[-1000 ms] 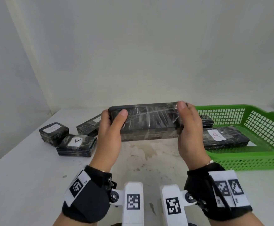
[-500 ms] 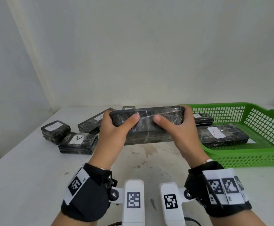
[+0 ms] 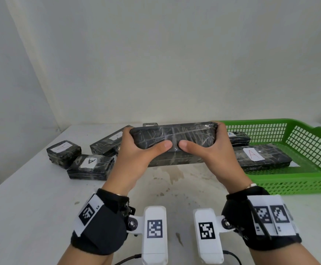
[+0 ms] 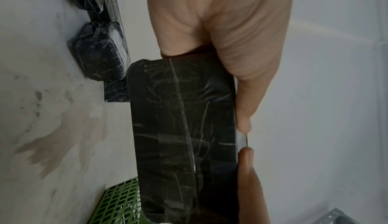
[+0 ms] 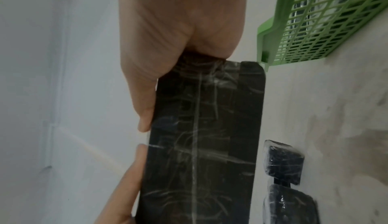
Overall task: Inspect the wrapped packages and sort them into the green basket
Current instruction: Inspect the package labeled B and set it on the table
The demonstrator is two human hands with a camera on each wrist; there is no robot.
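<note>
Long flat black package (image 3: 175,136), glossy crinkled clear wrap, rounded corners, no label on visible face; held above stained white table (image 3: 31,197), left hand (image 3: 136,155) and right hand (image 3: 209,155) gripping opposite ends, thumbs nearly meeting on near face; green plastic mesh basket (image 3: 299,180) at right, holding labelled "A" package (image 3: 261,155); three smaller wrapped packages (image 3: 90,165) on table at left.

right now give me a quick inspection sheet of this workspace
surface: white table, stained near the middle
job's things: long package held up; three labelled packages on the table at left; two more in the green basket
clutter: nothing seen
grip: left hand and right hand each hold an end, thumbs nearly meeting
cables: black cable at the near edge
surroundings: plain white wall
</note>
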